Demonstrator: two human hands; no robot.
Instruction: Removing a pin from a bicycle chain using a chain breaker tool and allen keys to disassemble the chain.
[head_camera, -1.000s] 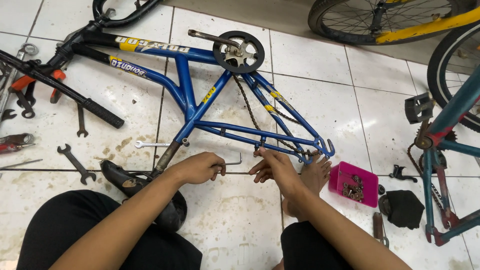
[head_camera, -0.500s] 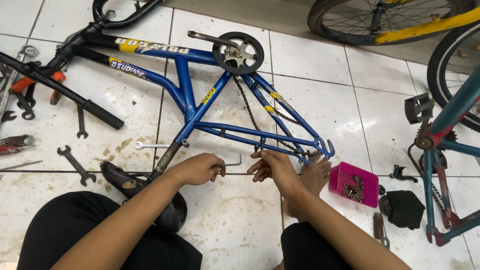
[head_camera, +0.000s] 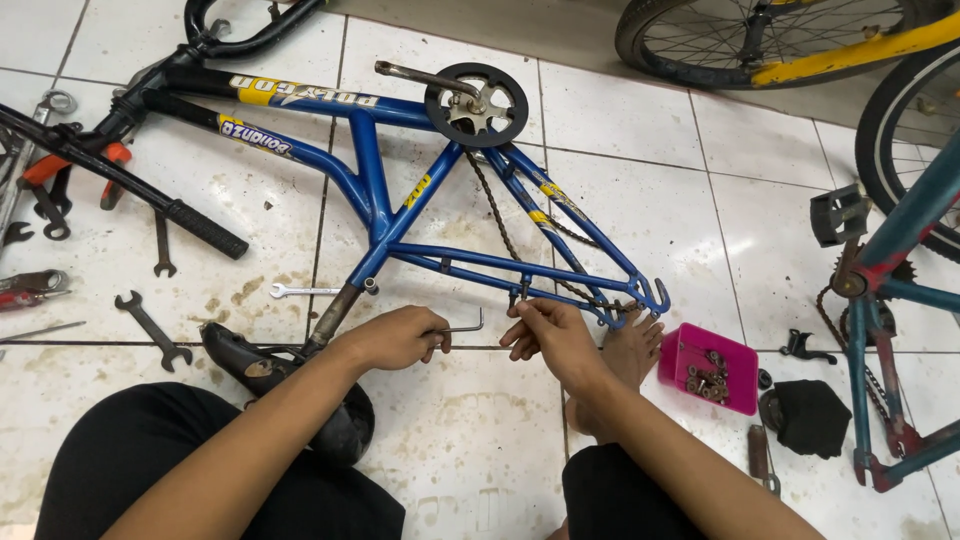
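Blue tubing of a small bicycle frame (head_camera: 400, 215) is laid flat on a white tiled floor (head_camera: 640, 130), with its crank and chainring (head_camera: 478, 103) toward the top and its rear fork ends toward the right. A bent hex key (head_camera: 462, 327) is gripped in the left hand (head_camera: 395, 338), the fingers closed around its long arm, just below the lower rear tube. The right hand (head_camera: 545, 335) is pinched with fingertips on a small bolt or fitting (head_camera: 519, 296) hanging from that tube; what exactly is held there is too small to be made out. A loose chain (head_camera: 520, 250) is draped along the rear stays. A pink tray (head_camera: 735, 355) of small rusty parts is set just right of the right hand, and open spanners (head_camera: 153, 328) are scattered on the floor to the left. The step in hand appears to be the fitting or loosening of that small fastener; careful alignment of the key's short end with the bolt head would be called for, while the fitting is steadied by the fingertips.
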